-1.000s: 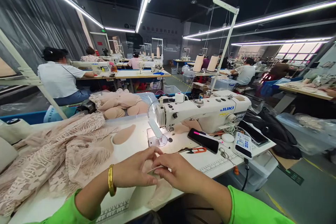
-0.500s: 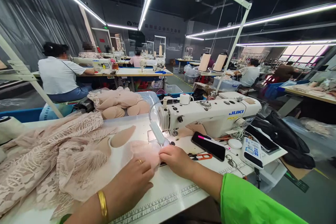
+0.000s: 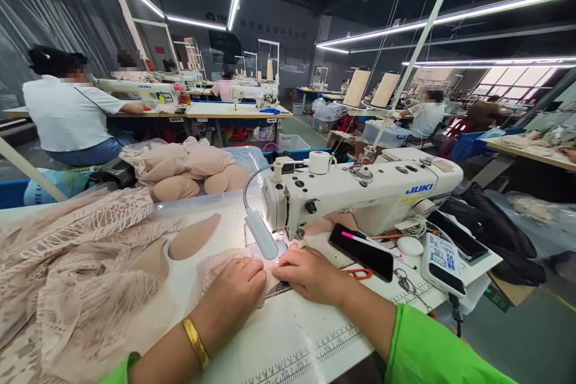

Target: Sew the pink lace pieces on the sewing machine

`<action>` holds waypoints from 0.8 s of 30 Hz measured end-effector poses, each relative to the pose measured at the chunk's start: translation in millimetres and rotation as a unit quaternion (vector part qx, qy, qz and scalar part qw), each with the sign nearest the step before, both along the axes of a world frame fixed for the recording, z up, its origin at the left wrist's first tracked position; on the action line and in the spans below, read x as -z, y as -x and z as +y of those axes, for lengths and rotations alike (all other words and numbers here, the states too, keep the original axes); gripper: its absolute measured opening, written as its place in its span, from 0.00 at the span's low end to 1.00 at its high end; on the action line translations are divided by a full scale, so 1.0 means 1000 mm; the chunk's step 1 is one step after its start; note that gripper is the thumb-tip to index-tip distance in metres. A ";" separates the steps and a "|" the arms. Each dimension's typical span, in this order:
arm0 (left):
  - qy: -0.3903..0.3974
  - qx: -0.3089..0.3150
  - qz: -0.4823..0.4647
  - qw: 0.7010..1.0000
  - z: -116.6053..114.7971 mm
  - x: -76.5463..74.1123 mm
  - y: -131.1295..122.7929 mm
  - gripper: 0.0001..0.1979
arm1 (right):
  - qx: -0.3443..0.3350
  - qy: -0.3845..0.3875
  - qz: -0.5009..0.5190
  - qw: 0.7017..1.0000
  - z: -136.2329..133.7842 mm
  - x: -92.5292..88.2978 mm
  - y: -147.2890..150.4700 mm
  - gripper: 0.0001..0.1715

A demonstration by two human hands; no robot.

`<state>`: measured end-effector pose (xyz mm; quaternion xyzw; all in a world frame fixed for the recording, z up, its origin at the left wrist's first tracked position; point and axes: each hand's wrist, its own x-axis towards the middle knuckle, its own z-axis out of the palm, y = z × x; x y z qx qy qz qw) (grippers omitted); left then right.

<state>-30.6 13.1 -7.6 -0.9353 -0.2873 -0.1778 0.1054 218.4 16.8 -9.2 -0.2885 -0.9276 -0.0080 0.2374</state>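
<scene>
My left hand, with a ring and a gold bangle, lies with curled fingers on a small piece of pink lace on the white table. My right hand pinches the same lace piece just in front of the needle of the white JUKI sewing machine. Both hands press the fabric flat under the machine's lamp. Orange thread snips lie partly hidden behind my right hand.
A heap of pink lace covers the table's left. Beige foam cups lie behind it, more in a bin. A black phone with a pink pen, and a control box lie right. Other people sew at tables behind.
Both hands moved forward from the table's near edge to the machine's needle, carrying the small lace piece with them. The camera leaned closer to the machine.
</scene>
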 end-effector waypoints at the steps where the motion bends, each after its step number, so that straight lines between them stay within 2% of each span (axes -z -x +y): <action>1: -0.002 0.000 0.000 1.000 0.000 -0.001 -0.001 0.12 | 0.006 0.007 -0.004 1.000 0.000 -0.001 0.000 0.16; 9: 0.045 -0.028 -0.007 0.999 0.001 0.001 -0.010 0.13 | 0.021 0.065 0.031 0.997 -0.002 -0.006 0.000 0.17; 16: 0.045 -0.017 -0.015 0.999 0.000 -0.004 -0.011 0.14 | 0.032 0.059 0.024 0.997 -0.001 -0.001 0.000 0.16; 19: 0.042 -0.018 -0.009 0.999 0.004 -0.006 -0.010 0.14 | 0.045 0.061 0.022 0.997 -0.001 0.001 0.001 0.15; 24: 0.064 0.017 -0.013 0.998 0.020 -0.011 -0.006 0.12 | 0.079 0.056 0.013 0.995 -0.002 0.001 0.003 0.13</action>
